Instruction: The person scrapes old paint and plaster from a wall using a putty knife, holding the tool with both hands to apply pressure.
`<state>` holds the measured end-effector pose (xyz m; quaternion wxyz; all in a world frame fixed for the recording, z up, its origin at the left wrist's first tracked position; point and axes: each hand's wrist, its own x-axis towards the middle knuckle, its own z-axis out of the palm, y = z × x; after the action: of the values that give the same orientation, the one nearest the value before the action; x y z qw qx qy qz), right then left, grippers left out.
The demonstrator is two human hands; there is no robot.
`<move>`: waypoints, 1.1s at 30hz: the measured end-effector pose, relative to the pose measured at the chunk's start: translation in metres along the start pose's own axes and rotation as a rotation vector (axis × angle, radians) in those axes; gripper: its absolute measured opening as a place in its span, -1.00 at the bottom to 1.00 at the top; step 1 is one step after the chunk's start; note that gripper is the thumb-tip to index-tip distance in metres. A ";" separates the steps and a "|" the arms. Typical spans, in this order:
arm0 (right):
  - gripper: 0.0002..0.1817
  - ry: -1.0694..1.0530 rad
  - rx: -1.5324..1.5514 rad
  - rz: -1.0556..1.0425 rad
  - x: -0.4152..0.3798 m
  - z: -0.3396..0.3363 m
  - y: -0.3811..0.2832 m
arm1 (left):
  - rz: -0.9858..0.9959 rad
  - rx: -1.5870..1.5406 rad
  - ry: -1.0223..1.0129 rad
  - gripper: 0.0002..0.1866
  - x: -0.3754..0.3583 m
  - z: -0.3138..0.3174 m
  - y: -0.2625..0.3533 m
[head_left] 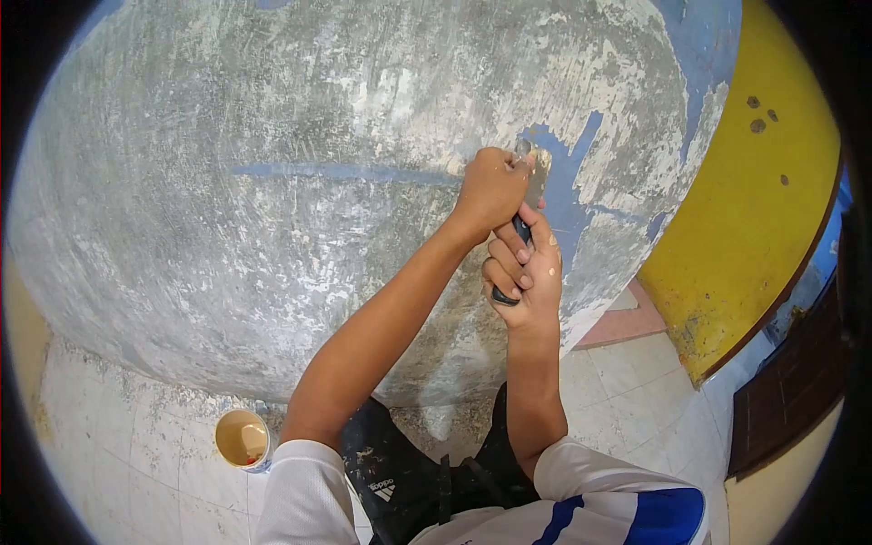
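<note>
My right hand (531, 268) is wrapped round the dark handle of a scraper (538, 182), whose metal blade points up with pale residue near its tip. My left hand (495, 189) is closed in a fist beside the blade, at its left, with a small metal tool edge (523, 147) showing above the fingers; the rest of it is hidden. Both hands are in front of a wall (309, 245) with grey, scraped plaster. A patch of blue paint (568, 182) remains around and right of the blade, and a thin blue strip runs left from my left hand.
A cup (243, 440) with tan contents stands on the tiled floor (154, 454) at lower left. Paint flakes lie along the wall's foot. At right are a yellow wall (745, 209), a pink step edge (627, 322) and a dark wooden panel (786, 391).
</note>
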<state>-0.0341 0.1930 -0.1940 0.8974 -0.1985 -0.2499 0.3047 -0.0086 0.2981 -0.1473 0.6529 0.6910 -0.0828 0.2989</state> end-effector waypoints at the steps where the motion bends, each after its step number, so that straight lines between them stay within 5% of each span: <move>1: -0.83 -0.005 -0.002 0.003 0.000 0.000 -0.001 | 0.002 -0.017 -0.006 -0.60 -0.004 0.000 0.003; 8: -0.84 0.017 -0.051 -0.037 -0.002 0.003 0.000 | -0.051 -0.097 -0.103 -0.55 -0.002 -0.003 0.003; 20: -0.76 -0.048 0.041 -0.033 0.004 0.002 -0.001 | 0.120 0.320 0.094 -0.57 0.011 0.000 0.004; 33: -0.75 -0.042 -0.046 -0.032 0.001 0.003 0.002 | 0.068 0.111 0.018 -0.60 0.009 -0.002 -0.014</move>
<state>-0.0365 0.1956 -0.1923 0.8920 -0.2085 -0.2786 0.2885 0.0050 0.3042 -0.1550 0.6038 0.7202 -0.0836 0.3313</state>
